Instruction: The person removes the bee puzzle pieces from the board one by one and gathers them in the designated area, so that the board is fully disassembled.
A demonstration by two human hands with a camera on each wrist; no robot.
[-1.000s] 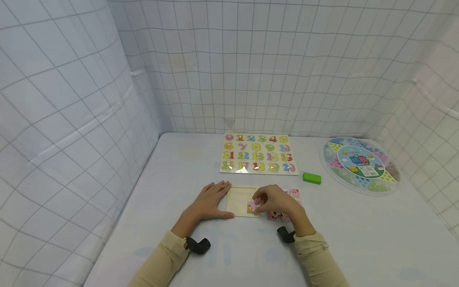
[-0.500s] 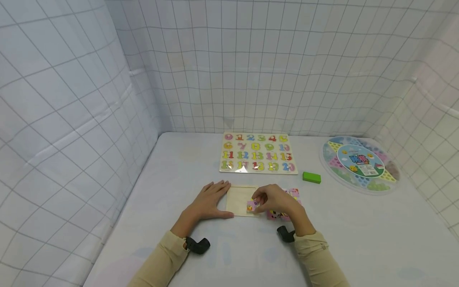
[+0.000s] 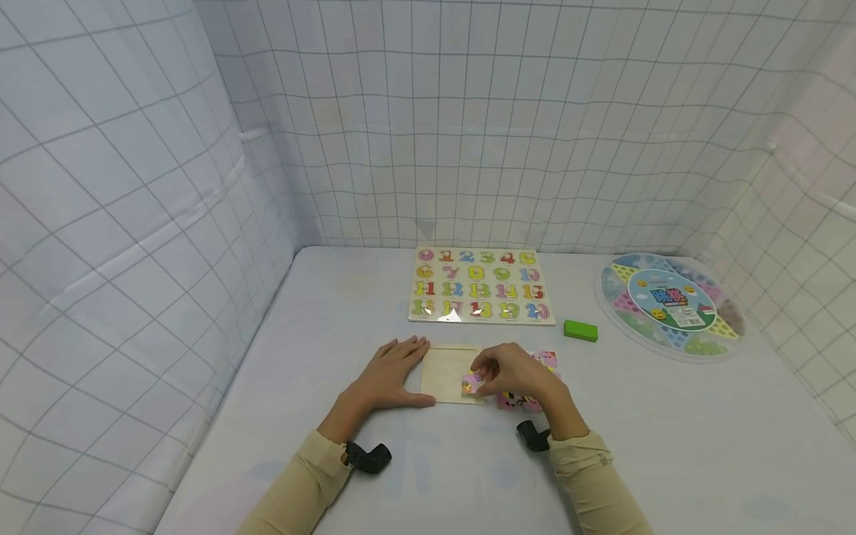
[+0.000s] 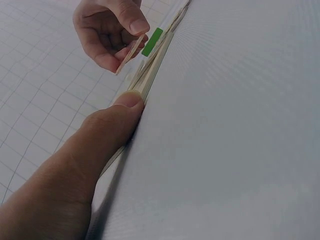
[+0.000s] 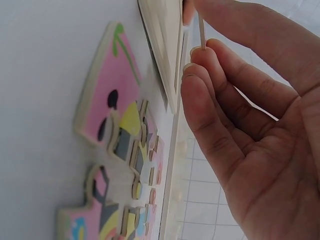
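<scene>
A shallow wooden puzzle tray lies on the white table, its bare bottom showing. My left hand rests at the tray's left side, fingers spread and thumb along the front edge; in the left wrist view the thumb presses on that edge. Between thumb and fingertips my right hand pinches a thin pink jigsaw piece over the tray's right part. Edge-on, that piece stands above the tray in the left wrist view. Loose pink jigsaw pieces lie right of the tray, partly hidden under my right hand.
Behind the tray lies a number puzzle board. A green block sits to its right, and a round, clear-edged game board lies farther right. Grid-patterned cloth walls enclose the table at the back and both sides.
</scene>
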